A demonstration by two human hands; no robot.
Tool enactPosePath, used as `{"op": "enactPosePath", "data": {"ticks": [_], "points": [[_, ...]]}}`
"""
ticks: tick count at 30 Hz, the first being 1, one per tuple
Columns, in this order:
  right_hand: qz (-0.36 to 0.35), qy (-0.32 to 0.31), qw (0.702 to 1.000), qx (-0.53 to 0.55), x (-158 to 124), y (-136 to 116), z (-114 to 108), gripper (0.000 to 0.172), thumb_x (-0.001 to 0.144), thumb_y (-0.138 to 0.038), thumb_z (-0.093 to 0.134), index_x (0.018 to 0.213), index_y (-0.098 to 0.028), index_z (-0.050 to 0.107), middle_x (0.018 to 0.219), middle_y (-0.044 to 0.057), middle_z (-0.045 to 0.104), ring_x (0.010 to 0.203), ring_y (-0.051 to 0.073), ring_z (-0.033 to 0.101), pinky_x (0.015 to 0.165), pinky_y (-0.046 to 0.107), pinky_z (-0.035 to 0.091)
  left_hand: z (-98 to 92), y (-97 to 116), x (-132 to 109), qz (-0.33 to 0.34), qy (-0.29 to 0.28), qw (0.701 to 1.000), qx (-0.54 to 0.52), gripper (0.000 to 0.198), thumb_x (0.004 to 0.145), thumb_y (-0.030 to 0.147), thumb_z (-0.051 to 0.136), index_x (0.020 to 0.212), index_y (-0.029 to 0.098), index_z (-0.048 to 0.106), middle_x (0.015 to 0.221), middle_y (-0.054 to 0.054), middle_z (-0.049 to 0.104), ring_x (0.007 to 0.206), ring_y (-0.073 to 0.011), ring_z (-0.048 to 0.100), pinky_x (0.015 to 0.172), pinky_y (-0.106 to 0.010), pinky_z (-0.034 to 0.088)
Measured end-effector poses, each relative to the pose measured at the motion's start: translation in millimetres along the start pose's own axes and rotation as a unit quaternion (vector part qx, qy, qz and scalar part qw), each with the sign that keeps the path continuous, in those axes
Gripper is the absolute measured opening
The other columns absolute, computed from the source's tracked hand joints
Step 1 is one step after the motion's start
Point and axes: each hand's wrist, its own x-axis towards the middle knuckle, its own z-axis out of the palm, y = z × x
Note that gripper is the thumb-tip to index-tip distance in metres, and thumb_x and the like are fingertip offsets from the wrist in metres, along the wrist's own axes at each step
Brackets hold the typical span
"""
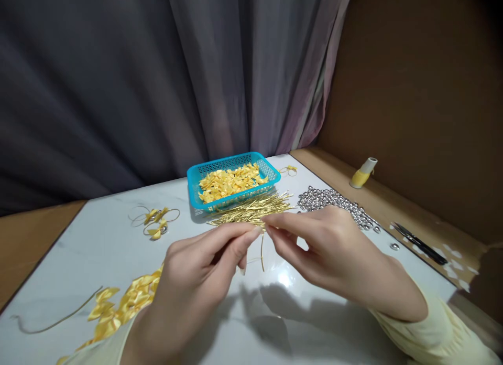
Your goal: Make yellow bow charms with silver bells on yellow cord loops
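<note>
Fingertips of my left hand and my right hand meet in a pinch above the middle of the table. A thin gold cord hangs down from between them; its upper part is hidden by the fingers. Just beyond my hands lies a pile of cut gold cords. Behind that pile stands a blue plastic basket holding many small yellow ribbon bows. More yellow bows lie near my left forearm, partly covered by it.
Silver rings are heaped at the right, with a loose ring nearer. Black-handled snips and a yellow thread spool sit along the right edge. Corded bows with silver rings lie left; a single cord lies front left.
</note>
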Motion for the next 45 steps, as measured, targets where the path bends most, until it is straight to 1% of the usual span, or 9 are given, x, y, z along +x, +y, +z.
{"op": "enactPosePath", "data": {"ticks": [7, 12, 15, 18, 22, 24, 29, 35, 45], "points": [[0.038, -0.057, 0.996, 0.05, 3, 2, 0, 0.019, 0.087, -0.011, 0.05, 0.086, -0.01, 0.069, 0.053, -0.004, 0.05, 0.044, 0.005, 0.04, 0.049, 0.02, 0.029, -0.9, 5, 4, -0.211, -0.055, 0.942, -0.256, 0.015, 0.085, 0.033, 0.062, 0.086, 0.025, 0.075, 0.044, 0.007, 0.041, 0.036, -0.0057, 0.031, 0.032, -0.018, 0.021], [0.048, -0.062, 0.991, 0.113, 5, 1, -6, 0.018, 0.085, -0.007, 0.051, 0.076, -0.009, 0.066, 0.053, -0.005, 0.048, 0.045, 0.003, 0.037, 0.048, 0.017, 0.028, 0.9, 8, 3, -0.239, -0.037, 0.926, -0.291, 0.017, 0.083, 0.033, 0.064, 0.089, 0.024, 0.077, 0.044, 0.006, 0.039, 0.036, -0.0055, 0.028, 0.033, -0.019, 0.019], [0.061, -0.075, 0.984, 0.147, 6, -1, -9, 0.018, 0.084, -0.006, 0.05, 0.077, -0.009, 0.067, 0.052, -0.005, 0.046, 0.044, 0.002, 0.035, 0.048, 0.015, 0.028, 3.8, 4, 1, -0.17, -0.033, 0.959, -0.223, 0.019, 0.087, 0.028, 0.059, 0.095, 0.024, 0.076, 0.043, 0.007, 0.043, 0.035, -0.005, 0.031, 0.032, -0.017, 0.024], [0.061, -0.088, 0.982, 0.156, 5, -1, -10, 0.017, 0.081, -0.003, 0.05, 0.076, -0.01, 0.065, 0.051, -0.006, 0.04, 0.044, 0.002, 0.032, 0.047, 0.015, 0.026, 7.1, -3, -4, -0.014, -0.011, 0.999, -0.047, 0.021, 0.088, 0.018, 0.058, 0.102, 0.022, 0.073, 0.049, 0.007, 0.054, 0.039, -0.0051, 0.044, 0.041, -0.016, 0.041], [0.043, -0.151, 0.984, 0.086, 3, 1, -8, 0.016, 0.072, -0.003, 0.051, 0.06, -0.012, 0.047, 0.05, -0.007, 0.028, 0.044, 0.003, 0.022, 0.045, 0.019, 0.02, 8.4, -14, -17, 0.213, -0.024, 0.962, 0.171, 0.033, 0.088, 0.008, 0.053, 0.12, 0.015, 0.059, 0.083, -0.003, 0.073, 0.065, -0.0133, 0.067, 0.064, -0.023, 0.052], [0.019, -0.198, 0.98, 0.014, 2, 2, -7, 0.017, 0.071, -0.005, 0.05, 0.059, -0.013, 0.042, 0.049, -0.006, 0.027, 0.044, 0.004, 0.018, 0.045, 0.021, 0.017, 6.9, -16, -22, 0.235, -0.073, 0.942, 0.228, 0.035, 0.089, 0.007, 0.049, 0.123, 0.015, 0.055, 0.091, -0.005, 0.073, 0.072, -0.0172, 0.069, 0.058, -0.026, 0.05], [-0.084, -0.217, 0.967, -0.107, 0, 3, -4, 0.016, 0.072, -0.007, 0.046, 0.057, -0.013, 0.047, 0.046, -0.004, 0.032, 0.047, 0.009, 0.006, 0.044, 0.027, 0.011, 3.2, -8, -18, 0.089, -0.239, 0.951, 0.177, 0.027, 0.093, 0.01, 0.037, 0.103, 0.022, 0.058, 0.083, 0.0, 0.069, 0.067, -0.0144, 0.066, 0.059, -0.024, 0.047], [-0.125, -0.232, 0.953, -0.151, -1, 3, -4, 0.014, 0.069, -0.006, 0.046, 0.06, -0.013, 0.053, 0.046, -0.002, 0.044, 0.047, 0.01, 0.005, 0.043, 0.028, 0.011, 2.3, -1, -3, -0.076, -0.33, 0.939, 0.066, 0.029, 0.1, 0.027, 0.025, 0.081, 0.023, 0.047, 0.068, 0.005, 0.055, 0.057, -0.0109, 0.054, 0.056, -0.024, 0.038], [-0.131, -0.262, 0.947, -0.131, 2, 5, -9, 0.012, 0.067, -0.005, 0.048, 0.064, -0.014, 0.055, 0.052, -0.003, 0.045, 0.048, 0.01, 0.014, 0.043, 0.027, 0.014, -1.3, 2, 9, -0.12, -0.395, 0.91, 0.02, 0.03, 0.095, 0.028, 0.037, 0.07, 0.019, 0.049, 0.056, 0.007, 0.047, 0.05, -0.0075, 0.043, 0.05, -0.021, 0.03]]}}
